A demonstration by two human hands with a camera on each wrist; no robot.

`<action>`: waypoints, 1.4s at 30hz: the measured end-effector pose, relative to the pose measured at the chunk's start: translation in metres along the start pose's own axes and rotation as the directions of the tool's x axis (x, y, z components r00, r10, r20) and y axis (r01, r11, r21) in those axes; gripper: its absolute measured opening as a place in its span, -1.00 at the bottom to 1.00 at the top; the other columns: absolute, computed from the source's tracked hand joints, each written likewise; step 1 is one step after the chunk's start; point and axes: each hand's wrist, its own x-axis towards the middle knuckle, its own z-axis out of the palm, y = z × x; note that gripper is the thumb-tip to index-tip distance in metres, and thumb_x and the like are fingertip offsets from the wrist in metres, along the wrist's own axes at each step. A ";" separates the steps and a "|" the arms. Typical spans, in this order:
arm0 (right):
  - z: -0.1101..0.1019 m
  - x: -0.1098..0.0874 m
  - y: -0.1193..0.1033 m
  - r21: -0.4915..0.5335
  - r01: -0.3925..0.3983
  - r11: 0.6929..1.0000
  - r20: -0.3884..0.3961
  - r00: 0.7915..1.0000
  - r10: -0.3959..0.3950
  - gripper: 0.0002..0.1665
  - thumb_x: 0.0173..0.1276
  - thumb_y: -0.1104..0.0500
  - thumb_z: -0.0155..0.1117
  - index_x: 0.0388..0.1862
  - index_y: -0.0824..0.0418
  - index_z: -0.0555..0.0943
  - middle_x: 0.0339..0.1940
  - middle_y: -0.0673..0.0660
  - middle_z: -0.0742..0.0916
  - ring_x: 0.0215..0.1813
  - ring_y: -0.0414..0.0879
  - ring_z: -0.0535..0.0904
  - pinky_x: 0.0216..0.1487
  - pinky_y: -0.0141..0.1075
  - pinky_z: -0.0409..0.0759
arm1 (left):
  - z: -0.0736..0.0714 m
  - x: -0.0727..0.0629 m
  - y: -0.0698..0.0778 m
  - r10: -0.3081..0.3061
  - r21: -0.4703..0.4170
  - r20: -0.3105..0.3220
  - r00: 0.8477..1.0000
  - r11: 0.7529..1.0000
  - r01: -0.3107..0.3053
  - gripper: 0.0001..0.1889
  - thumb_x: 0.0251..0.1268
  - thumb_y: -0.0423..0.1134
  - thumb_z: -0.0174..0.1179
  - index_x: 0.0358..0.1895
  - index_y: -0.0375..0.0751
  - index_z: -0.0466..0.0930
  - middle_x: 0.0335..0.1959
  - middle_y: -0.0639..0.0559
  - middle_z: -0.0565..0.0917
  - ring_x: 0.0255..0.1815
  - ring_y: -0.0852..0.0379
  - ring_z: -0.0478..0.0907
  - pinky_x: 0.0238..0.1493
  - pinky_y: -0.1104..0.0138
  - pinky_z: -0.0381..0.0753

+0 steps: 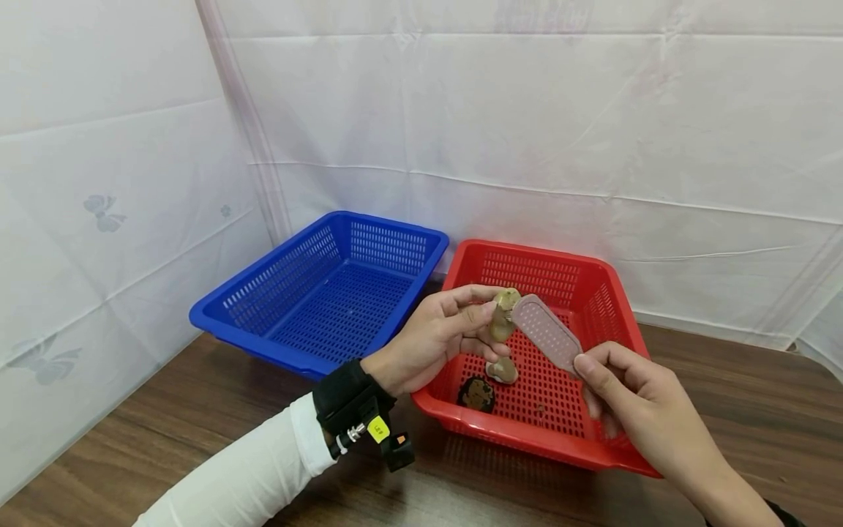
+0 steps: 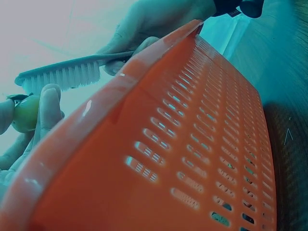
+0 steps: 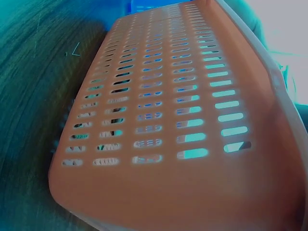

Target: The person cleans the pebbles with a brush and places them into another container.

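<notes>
Over the red basket (image 1: 527,432), my left hand (image 1: 441,333) pinches a small yellow-green, roundish thing (image 1: 503,315) between thumb and fingers. It has brownish patches, and a dark leafy-looking bit on top shows in the left wrist view; its exact kind is unclear. My right hand (image 1: 639,402) grips the handle of a pink scrub brush (image 1: 546,333). Its white bristles (image 2: 65,78) face down against or just above the yellow-green thing. Below, in the basket, lie a tan-and-whitish piece (image 1: 503,370) and a dark round piece with brown patches (image 1: 476,394).
A blue basket (image 1: 263,340) stands to the left of the red one on the brown wooden table (image 1: 737,380). Pale cloth sheets (image 1: 527,132) hang behind and at the left. The red basket's slotted wall (image 3: 192,192) fills most of the right wrist view.
</notes>
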 end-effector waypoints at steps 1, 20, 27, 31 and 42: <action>0.000 0.000 0.000 -0.008 0.003 1.000 0.003 1.000 -0.003 -0.80 0.70 0.09 0.18 -0.16 0.15 0.61 -0.53 0.13 0.61 -0.60 0.04 0.51 -0.59 -0.22 0.59 | 0.000 0.000 0.000 -0.002 0.008 -0.004 1.000 1.000 0.002 -0.56 0.71 -0.37 -0.02 0.52 -0.42 0.36 -0.12 -0.06 0.74 -0.25 0.15 0.79 -0.11 0.33 0.77; 0.001 -0.001 0.000 0.009 0.042 0.999 -0.037 0.998 -0.042 -0.82 0.71 0.13 0.17 -0.18 0.14 0.59 -0.52 0.11 0.60 -0.60 0.03 0.50 -0.60 -0.21 0.56 | -0.002 -0.001 -0.003 -0.020 0.131 -0.017 1.000 0.991 0.022 -0.51 0.56 -0.27 0.23 0.47 -0.28 0.48 0.02 -0.16 0.69 -0.19 0.05 0.72 -0.05 0.22 0.77; 0.000 0.001 0.001 -0.026 -0.044 0.999 -0.111 0.993 0.041 -0.72 0.69 0.02 0.20 -0.20 0.16 0.61 -0.51 0.13 0.62 -0.57 0.03 0.52 -0.59 -0.21 0.53 | -0.003 0.000 -0.003 -0.026 0.134 -0.004 1.000 0.991 0.027 -0.50 0.54 -0.28 0.26 0.47 -0.26 0.50 0.06 -0.21 0.67 -0.15 0.01 0.72 0.03 0.10 0.77; 0.000 0.000 0.001 0.000 -0.025 1.000 -0.111 0.994 0.025 -0.76 0.69 0.05 0.20 -0.18 0.16 0.61 -0.51 0.13 0.61 -0.57 0.03 0.52 -0.61 -0.19 0.50 | -0.003 0.000 -0.003 -0.035 0.131 -0.009 0.999 0.991 0.036 -0.52 0.56 -0.30 0.22 0.47 -0.26 0.50 0.04 -0.19 0.67 -0.17 0.03 0.72 -0.01 0.15 0.77; 0.003 0.001 0.001 -0.056 0.032 0.998 -0.073 0.997 -0.036 -0.80 0.68 0.10 0.22 -0.21 0.13 0.61 -0.52 0.10 0.63 -0.58 0.01 0.52 -0.58 -0.23 0.54 | -0.002 0.000 -0.003 -0.038 0.120 -0.008 0.999 0.992 0.038 -0.54 0.58 -0.32 0.18 0.47 -0.26 0.50 -0.02 -0.16 0.70 -0.19 0.04 0.71 -0.10 0.25 0.77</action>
